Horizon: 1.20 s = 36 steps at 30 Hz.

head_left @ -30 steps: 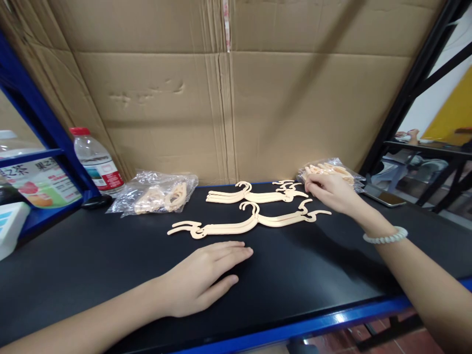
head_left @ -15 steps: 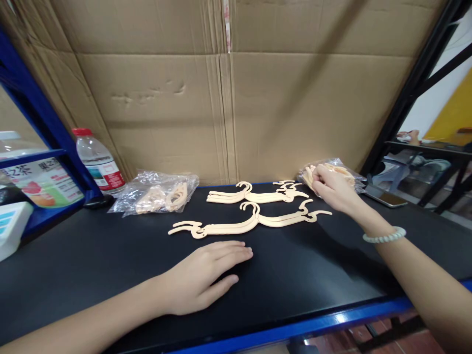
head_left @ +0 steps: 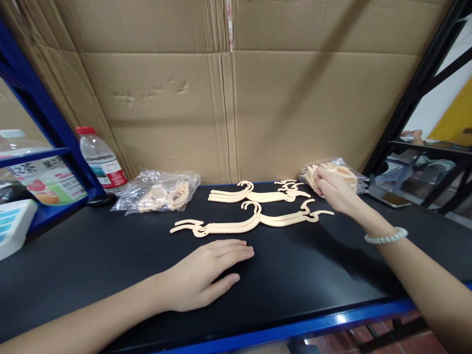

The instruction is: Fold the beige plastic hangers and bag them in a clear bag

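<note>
My left hand (head_left: 206,274) lies flat on the black tabletop (head_left: 121,268), fingers stretched out, holding nothing. Just beyond it lie cream-coloured folding hangers (head_left: 234,227), their arms spread and hooks pointing away from me. Behind these is another group of the hangers (head_left: 267,196), stacked close together with arms folded at the left. At the back right, my right hand (head_left: 332,191) is closed at the left end of a clear plastic bag of folding hangers (head_left: 348,173). The fingertips are mostly hidden behind the hand.
A second clear bag of hanger parts (head_left: 158,194) lies at the back left, beside a red-capped bottle (head_left: 103,164). A phone (head_left: 391,198) lies right of the other bag. Cardboard (head_left: 165,118) stands along the back. A white box (head_left: 14,228) sits at the left.
The view has shifted slightly. My right hand stays at the bag with its fingers curled a little tighter, and my left hand rests in the same place.
</note>
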Each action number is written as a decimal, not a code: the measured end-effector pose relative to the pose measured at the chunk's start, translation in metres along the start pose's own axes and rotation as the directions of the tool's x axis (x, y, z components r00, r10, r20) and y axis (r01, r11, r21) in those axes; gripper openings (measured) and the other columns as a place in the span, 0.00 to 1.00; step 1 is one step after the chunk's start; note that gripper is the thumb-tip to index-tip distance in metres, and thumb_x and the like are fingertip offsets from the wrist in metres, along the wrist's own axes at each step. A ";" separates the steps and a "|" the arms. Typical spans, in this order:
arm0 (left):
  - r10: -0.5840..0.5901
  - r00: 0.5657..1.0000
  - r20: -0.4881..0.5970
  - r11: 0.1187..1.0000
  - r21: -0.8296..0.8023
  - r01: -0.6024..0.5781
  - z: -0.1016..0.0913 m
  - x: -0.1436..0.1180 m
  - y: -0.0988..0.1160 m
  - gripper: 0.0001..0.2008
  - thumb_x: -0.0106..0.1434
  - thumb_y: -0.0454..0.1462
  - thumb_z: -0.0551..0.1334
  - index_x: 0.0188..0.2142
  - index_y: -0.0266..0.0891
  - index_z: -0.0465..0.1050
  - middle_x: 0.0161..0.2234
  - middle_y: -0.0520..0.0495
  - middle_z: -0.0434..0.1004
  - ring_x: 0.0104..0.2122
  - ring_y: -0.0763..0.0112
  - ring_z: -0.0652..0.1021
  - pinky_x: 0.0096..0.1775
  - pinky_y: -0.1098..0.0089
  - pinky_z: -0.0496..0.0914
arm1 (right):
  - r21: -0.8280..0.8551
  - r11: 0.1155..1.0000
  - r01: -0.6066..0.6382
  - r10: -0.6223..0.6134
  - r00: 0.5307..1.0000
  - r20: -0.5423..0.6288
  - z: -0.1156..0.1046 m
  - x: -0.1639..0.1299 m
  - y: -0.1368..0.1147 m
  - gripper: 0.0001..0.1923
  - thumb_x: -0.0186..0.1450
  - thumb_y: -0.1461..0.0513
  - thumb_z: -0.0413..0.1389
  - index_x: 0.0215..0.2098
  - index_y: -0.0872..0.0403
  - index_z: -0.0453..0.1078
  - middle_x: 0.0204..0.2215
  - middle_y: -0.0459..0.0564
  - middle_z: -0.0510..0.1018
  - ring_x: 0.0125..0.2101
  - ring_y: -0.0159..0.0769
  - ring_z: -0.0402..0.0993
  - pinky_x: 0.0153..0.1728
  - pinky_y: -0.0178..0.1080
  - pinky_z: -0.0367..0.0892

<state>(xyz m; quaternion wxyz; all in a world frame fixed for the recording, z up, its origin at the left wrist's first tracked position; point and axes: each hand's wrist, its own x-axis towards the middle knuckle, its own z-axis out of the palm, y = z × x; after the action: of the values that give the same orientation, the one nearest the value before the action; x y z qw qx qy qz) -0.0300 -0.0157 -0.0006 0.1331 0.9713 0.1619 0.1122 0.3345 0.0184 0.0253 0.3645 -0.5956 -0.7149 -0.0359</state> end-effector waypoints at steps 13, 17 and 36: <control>0.003 1.000 -0.012 1.000 -0.022 -0.004 0.000 0.000 0.000 0.23 0.67 0.35 0.54 0.61 0.42 0.59 0.59 0.43 0.66 0.59 0.62 0.67 0.59 0.61 0.64 | -0.024 1.000 0.017 -0.017 1.000 -0.013 0.002 0.000 0.004 0.08 0.59 0.66 0.43 0.24 0.50 0.49 0.22 0.46 0.61 0.26 0.39 0.59 0.27 0.41 0.54; 0.000 1.000 0.010 1.000 0.006 0.000 0.000 0.001 0.000 0.22 0.68 0.35 0.54 0.61 0.40 0.60 0.60 0.42 0.66 0.59 0.63 0.66 0.59 0.61 0.64 | -0.031 0.998 0.058 -0.057 0.998 0.034 0.001 0.000 0.003 0.07 0.59 0.65 0.43 0.24 0.51 0.51 0.22 0.46 0.63 0.26 0.38 0.60 0.29 0.40 0.55; 0.014 1.000 0.011 1.000 -0.023 -0.014 -0.001 0.001 0.001 0.19 0.68 0.35 0.54 0.58 0.42 0.65 0.59 0.44 0.66 0.59 0.62 0.67 0.59 0.60 0.63 | -0.010 0.999 0.035 -0.034 0.990 0.137 0.005 0.004 0.019 0.08 0.58 0.65 0.42 0.21 0.51 0.52 0.21 0.46 0.66 0.26 0.38 0.63 0.31 0.39 0.58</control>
<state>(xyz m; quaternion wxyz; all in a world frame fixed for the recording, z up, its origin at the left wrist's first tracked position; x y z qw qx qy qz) -0.0289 -0.0159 0.0005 0.1444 0.9714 0.1531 0.1098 0.3490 0.0294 0.0168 0.3103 -0.5865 -0.7481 -0.0058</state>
